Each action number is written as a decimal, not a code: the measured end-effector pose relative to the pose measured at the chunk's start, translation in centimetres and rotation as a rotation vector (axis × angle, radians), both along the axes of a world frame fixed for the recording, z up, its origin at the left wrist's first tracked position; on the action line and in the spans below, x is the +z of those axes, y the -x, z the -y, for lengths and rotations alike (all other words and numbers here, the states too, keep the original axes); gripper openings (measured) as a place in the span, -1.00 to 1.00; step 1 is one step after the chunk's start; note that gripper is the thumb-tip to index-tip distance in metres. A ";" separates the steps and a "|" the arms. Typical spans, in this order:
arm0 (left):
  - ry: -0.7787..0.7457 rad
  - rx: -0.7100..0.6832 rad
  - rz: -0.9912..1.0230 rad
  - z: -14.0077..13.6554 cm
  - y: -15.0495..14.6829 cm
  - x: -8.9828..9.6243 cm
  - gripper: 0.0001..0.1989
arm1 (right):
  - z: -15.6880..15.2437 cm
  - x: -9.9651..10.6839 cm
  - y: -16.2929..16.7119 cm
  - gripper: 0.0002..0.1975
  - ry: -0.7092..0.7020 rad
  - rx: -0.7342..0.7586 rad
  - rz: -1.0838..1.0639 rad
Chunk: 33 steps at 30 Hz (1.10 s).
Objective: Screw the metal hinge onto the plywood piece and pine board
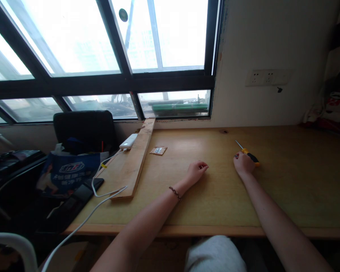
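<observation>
My left hand rests on the wooden table, its fingers curled and pressed together; what they hold, if anything, is hidden. A dark beaded bracelet circles that wrist. My right hand is closed, with a small dark thing at its fingertips, too small to name. Right behind this hand lies a screwdriver with a yellow and black handle, its shaft pointing to the far left; the hand partly covers it. Left of my left hand, a small flat wood-coloured piece with metallic-looking fittings lies on the tabletop.
A long wooden board lies along the table's left side. On it is a white device with a white cable trailing to the front. A black chair and blue bag stand left. Wall sockets are above the table.
</observation>
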<state>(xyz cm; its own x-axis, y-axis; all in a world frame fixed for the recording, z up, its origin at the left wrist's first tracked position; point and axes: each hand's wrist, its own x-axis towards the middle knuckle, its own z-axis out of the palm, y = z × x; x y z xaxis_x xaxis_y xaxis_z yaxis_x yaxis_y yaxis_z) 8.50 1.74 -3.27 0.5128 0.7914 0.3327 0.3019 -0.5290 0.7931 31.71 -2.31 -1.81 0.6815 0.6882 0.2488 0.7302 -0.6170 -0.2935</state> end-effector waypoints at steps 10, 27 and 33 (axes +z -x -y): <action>0.001 -0.006 0.008 -0.1 0.0 -0.1 -0.81 | 0.0 -0.1 0.1 -0.73 -0.022 0.002 0.011; -0.052 -0.028 -0.015 0.2 0.2 0.6 -0.78 | 1.6 1.6 7.3 -0.55 -0.442 0.489 -0.150; -0.322 0.079 -0.131 0.5 4.4 5.1 -0.74 | 3.0 2.4 13.7 -0.61 -0.510 0.724 -0.466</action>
